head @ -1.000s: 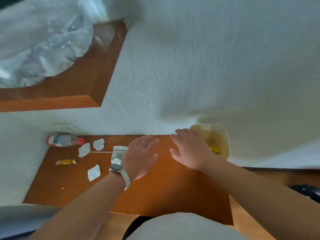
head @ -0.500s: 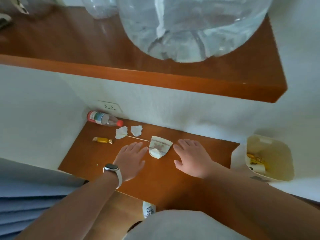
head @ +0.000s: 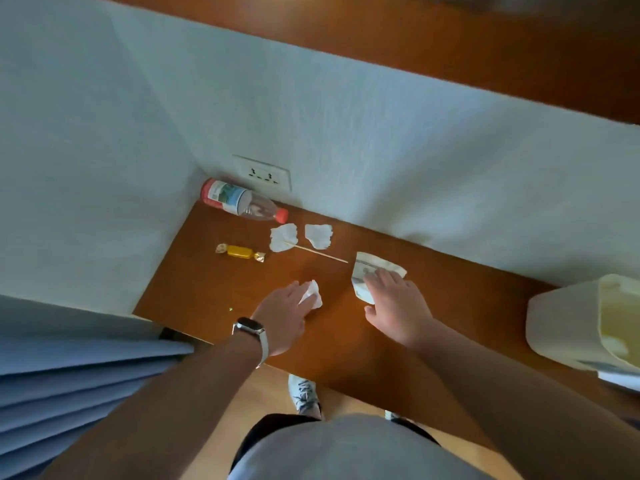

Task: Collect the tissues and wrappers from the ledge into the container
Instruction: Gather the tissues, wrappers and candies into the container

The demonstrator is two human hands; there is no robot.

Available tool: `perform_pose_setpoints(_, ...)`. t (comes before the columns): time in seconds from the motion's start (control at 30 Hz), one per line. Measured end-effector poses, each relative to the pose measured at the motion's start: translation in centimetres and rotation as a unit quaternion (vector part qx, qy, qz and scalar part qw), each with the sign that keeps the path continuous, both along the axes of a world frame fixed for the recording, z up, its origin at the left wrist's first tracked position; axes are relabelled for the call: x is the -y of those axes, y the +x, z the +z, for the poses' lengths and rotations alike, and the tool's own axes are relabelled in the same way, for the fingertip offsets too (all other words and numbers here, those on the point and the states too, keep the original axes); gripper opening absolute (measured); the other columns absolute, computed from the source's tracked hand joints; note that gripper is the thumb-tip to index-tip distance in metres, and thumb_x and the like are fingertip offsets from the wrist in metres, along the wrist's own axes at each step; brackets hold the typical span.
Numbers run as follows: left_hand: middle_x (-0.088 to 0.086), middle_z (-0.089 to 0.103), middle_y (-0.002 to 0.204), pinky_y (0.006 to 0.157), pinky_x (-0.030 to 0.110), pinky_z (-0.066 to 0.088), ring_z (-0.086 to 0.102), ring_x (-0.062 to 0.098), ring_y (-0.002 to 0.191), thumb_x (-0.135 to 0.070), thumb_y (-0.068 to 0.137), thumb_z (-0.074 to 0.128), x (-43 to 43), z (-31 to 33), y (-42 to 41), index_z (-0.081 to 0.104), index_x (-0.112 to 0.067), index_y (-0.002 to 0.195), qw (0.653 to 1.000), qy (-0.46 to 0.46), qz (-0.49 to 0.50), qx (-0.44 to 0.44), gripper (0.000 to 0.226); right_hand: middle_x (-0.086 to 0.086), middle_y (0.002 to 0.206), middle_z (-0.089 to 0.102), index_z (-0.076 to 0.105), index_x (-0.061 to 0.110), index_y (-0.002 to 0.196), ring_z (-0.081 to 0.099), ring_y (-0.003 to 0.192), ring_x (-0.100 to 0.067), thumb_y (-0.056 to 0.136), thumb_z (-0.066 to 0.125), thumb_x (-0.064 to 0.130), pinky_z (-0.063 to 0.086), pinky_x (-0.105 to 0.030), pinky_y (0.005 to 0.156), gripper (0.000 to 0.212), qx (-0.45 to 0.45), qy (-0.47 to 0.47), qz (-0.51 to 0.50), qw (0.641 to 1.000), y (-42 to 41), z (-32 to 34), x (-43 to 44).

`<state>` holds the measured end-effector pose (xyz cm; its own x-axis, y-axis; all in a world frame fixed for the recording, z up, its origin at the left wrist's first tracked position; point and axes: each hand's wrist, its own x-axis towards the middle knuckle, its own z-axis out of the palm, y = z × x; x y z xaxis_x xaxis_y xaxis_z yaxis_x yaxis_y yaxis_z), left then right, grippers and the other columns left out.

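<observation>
On the brown wooden ledge (head: 207,289) my left hand (head: 282,315) pinches a small crumpled white tissue (head: 311,293) at its fingertips. My right hand (head: 398,304) lies flat with spread fingers on a flattened white paper wrapper (head: 379,266), thumb apart from it. Two more torn tissue pieces (head: 283,237) (head: 318,235) lie farther back, with a thin wooden stick (head: 322,254) running from the left one toward the wrapper. A yellow candy in its wrapper (head: 239,252) lies at the left. The cream container (head: 568,320) stands at the ledge's right end, open side facing right.
A plastic bottle with a red cap (head: 239,200) lies in the back left corner under a wall socket (head: 265,173). White walls close the ledge at back and left. A blue curtain (head: 69,368) hangs at lower left. A wooden shelf (head: 450,46) juts out above.
The view has tilted down and left. My left hand has closed on a tissue piece. My right hand has moved forward onto the paper wrapper.
</observation>
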<state>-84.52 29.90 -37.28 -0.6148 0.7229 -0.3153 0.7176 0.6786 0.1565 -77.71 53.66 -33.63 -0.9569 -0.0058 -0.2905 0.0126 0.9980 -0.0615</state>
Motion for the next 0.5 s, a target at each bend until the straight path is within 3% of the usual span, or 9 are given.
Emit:
perform_pose_setpoints(0.13, 0.005, 0.041, 0.149, 0.106, 0.04, 0.041, 0.038, 0.027, 0.136, -0.017, 0.094, 0.057, 1.0, -0.6, -0.6, 0.043, -0.02, 0.139, 0.998, 0.053, -0.009, 0.01, 0.047, -0.007, 0.133, 0.056, 0.048, 0.018, 0.132, 0.055, 0.121, -0.026, 0.088, 0.064, 0.035, 0.052, -0.038, 0.09, 0.049, 0.024, 0.012, -0.033, 0.999, -0.4, -1.2, 1.0)
perform_pose_setpoints(0.27, 0.006, 0.062, 0.125, 0.085, 0.031, 0.054, 0.059, 0.024, 0.112, -0.012, 0.08, 0.074, 1.4, -1.1, -1.1, 0.061, -0.016, 0.122, 0.995, 0.096, -0.037, 0.003, 0.044, -0.005, 0.126, 0.06, 0.056, 0.016, 0.125, 0.057, 0.116, -0.025, 0.091, 0.058, 0.025, 0.052, -0.037, 0.088, 0.035, 0.034, 0.008, -0.054, 0.998, -0.1, -1.6, 1.8)
perform_pose_setpoints(0.5, 0.001, 0.066, 0.099, 0.068, 0.029, 0.054, 0.059, 0.018, 0.087, -0.005, 0.08, 0.071, 1.3, -1.3, -1.7, 0.067, -0.016, 0.105, 0.986, 0.143, -0.084, 0.008, 0.028, -0.004, 0.125, 0.059, 0.056, 0.014, 0.123, 0.056, 0.115, -0.024, 0.091, 0.054, 0.023, 0.052, -0.036, 0.087, 0.033, 0.058, -0.014, -0.075, 0.995, 1.2, -1.6, 2.4)
